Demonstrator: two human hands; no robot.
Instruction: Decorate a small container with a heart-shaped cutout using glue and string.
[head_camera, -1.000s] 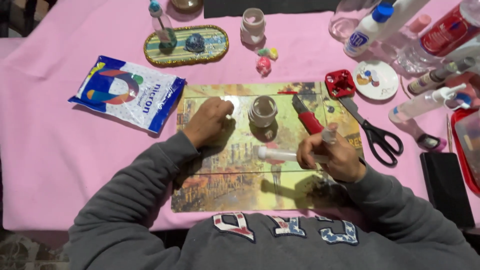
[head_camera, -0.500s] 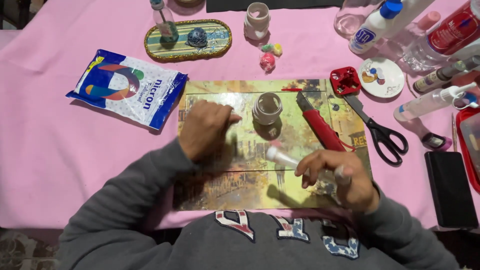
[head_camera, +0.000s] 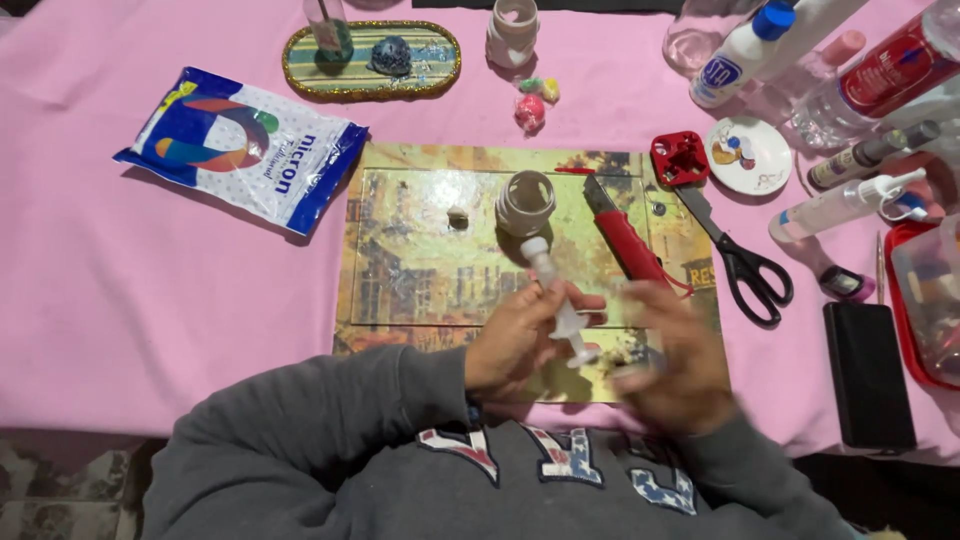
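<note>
My left hand (head_camera: 510, 345) grips a white syringe-like tool (head_camera: 553, 285) near its middle, tip pointing away from me over a picture-printed board (head_camera: 420, 250). My right hand (head_camera: 672, 360) is blurred beside the tool's plunger end, just apart from it; its grip is unclear. Beyond the tip, a small white ribbed clay pot (head_camera: 525, 202) stands on the board. A tiny pale lump (head_camera: 458, 217) lies to its left. A red utility knife (head_camera: 625, 235) lies to the right of the pot.
On the pink cloth lie black scissors (head_camera: 742, 268), a red square piece (head_camera: 680, 158), a paint-dabbed white dish (head_camera: 748, 155), a black phone (head_camera: 868, 375) and a blue-white bag (head_camera: 240, 145). An oval tray (head_camera: 300, 62) and several bottles (head_camera: 750, 50) stand beyond; a red tray (head_camera: 905, 330) sits at right.
The white tool passed from my right hand into my left. My left hand came off the board toward me, and my right hand is now moving, blurred.
</note>
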